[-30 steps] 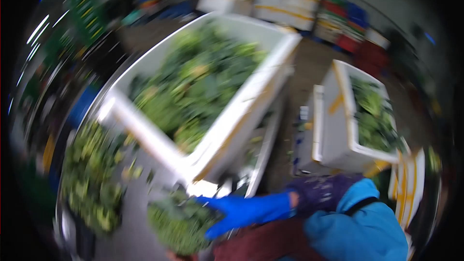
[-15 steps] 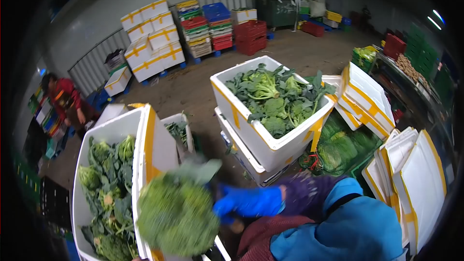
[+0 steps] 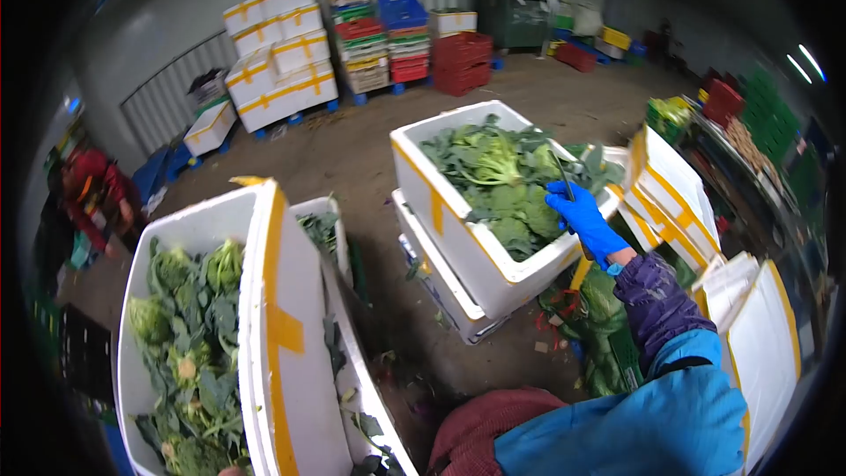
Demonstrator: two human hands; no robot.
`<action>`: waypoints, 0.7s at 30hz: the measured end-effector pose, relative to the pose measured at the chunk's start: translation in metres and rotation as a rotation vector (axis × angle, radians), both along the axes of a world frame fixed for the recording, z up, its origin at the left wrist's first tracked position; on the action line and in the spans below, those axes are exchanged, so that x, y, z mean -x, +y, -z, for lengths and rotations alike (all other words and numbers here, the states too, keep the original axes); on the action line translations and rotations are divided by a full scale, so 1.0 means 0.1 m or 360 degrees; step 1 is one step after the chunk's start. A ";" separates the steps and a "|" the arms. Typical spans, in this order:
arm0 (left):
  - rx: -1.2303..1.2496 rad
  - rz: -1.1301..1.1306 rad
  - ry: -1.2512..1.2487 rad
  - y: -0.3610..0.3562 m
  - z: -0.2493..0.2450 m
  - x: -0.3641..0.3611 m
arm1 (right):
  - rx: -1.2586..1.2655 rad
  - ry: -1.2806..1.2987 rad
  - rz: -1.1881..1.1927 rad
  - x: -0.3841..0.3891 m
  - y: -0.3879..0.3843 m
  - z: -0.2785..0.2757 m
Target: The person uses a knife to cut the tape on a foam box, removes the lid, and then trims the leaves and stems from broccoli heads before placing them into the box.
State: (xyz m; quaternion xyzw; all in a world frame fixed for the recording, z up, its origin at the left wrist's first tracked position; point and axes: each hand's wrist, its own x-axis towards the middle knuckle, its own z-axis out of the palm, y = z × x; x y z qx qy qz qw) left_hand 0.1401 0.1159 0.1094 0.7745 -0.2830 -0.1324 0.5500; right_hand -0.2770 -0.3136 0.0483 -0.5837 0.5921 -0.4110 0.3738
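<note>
My right hand [image 3: 583, 220], in a blue glove, is closed around a slim dark tool that looks like a knife [image 3: 562, 169]. It is over the near right corner of a white foam box [image 3: 454, 234] filled with leafy broccoli heads [image 3: 493, 167]. Of my left hand [image 3: 231, 472], only a small skin-coloured patch seems to show at the bottom edge; its fingers are hidden. That patch lies beside broccoli [image 3: 198, 457] in the left foam box [image 3: 286, 326], which holds several leafy heads.
Another foam box [image 3: 476, 300] supports the full one. Foam lids [image 3: 762, 344] lean at the right, near net-bagged green vegetables [image 3: 608, 300]. Leaf scraps lie in a white container [image 3: 374, 405]. A person in red [image 3: 97, 185] bends at the left. Stacked boxes [image 3: 286, 62] stand behind.
My right hand has moved up and right, from beside a large broccoli head to the right-hand box. That head has left the space in front of me. The person in red bends lower.
</note>
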 end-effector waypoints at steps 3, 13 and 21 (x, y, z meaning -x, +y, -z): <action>-0.0101 0.0175 -0.0036 -0.05 -0.08 0.06 | -0.0068 -0.0083 -0.0233 -0.45 -0.06 -0.03; -0.0286 0.0210 -0.0341 -0.12 -0.14 0.04 | -0.0067 0.0036 -0.1203 -2.45 0.22 -0.67; -0.0341 0.0087 -0.0326 -0.12 -0.19 0.04 | 0.0502 0.0299 -0.1917 -4.06 0.18 -1.19</action>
